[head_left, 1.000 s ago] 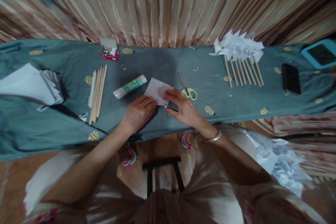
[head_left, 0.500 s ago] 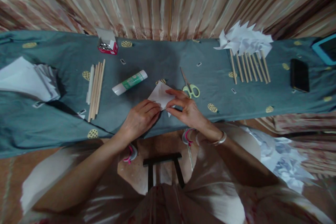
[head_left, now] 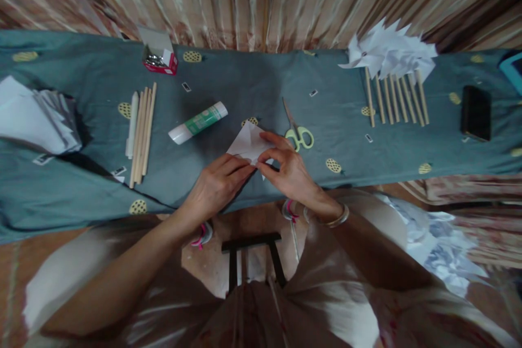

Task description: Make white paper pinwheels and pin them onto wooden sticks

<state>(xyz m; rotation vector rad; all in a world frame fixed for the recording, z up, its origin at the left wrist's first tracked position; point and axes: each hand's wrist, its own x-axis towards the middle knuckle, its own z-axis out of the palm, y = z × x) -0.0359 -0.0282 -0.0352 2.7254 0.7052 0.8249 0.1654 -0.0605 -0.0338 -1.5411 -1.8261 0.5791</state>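
A white piece of paper, one corner pointing away from me, lies at the near edge of the cloth-covered table. My left hand is closed on its near left side, fingertips pressed at the near edge. From the other side my right hand pinches the paper with thumb and index finger, the fingertips of both hands almost meeting. Green-handled scissors lie just beyond my right hand. To the left of the paper rests a white and green glue stick. The pinched part of the paper is partly hidden by my fingers.
Wooden sticks and a white stick lie left, near a stack of cut paper. A red box holds small metal pieces. Paper pinwheels on sticks and a dark phone are right. Crumpled paper lies below.
The view has shifted slightly. Both hands stay on the paper; my left fingertips have slid a little right along the near edge, closer to my right thumb.
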